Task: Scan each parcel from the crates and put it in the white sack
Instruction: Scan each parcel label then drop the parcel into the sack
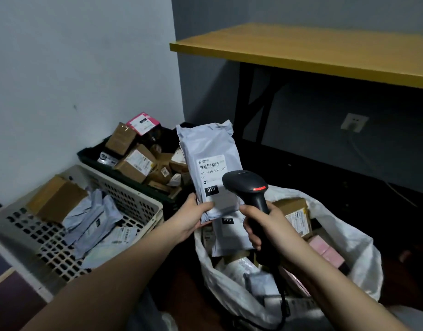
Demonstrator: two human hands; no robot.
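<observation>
Pinching the lower left corner of a pale grey plastic mailer parcel [209, 161], the left hand [193, 217] has its thumb laid across the front of the bag and its fingers curled behind it. That parcel stands upright with its white shipping label [211, 169] and barcode facing the camera, held above the near rim of the sack. Just to its right, the right hand [263, 225] wraps all its fingers round the grip of a black handheld barcode scanner [247, 187], whose head sits in front of the parcel's lower right edge; a red light glows on the top of the head. A dark cable [285, 304] runs down from the grip.

Below both hands, the large white woven sack [349, 235] gapes open and holds another pale mailer, brown cardboard boxes and pink boxes.

To the left sits a cream perforated plastic crate [139, 206] with a brown cardboard box and several grey mailers in it. Behind it, against the wall, a dark green plastic crate [93, 156] is heaped with small brown cartons and one pink-topped parcel.

At the upper right a yellow wooden tabletop [313, 51] rests on a black metal frame, with a white wall socket [353, 121] beneath it.
</observation>
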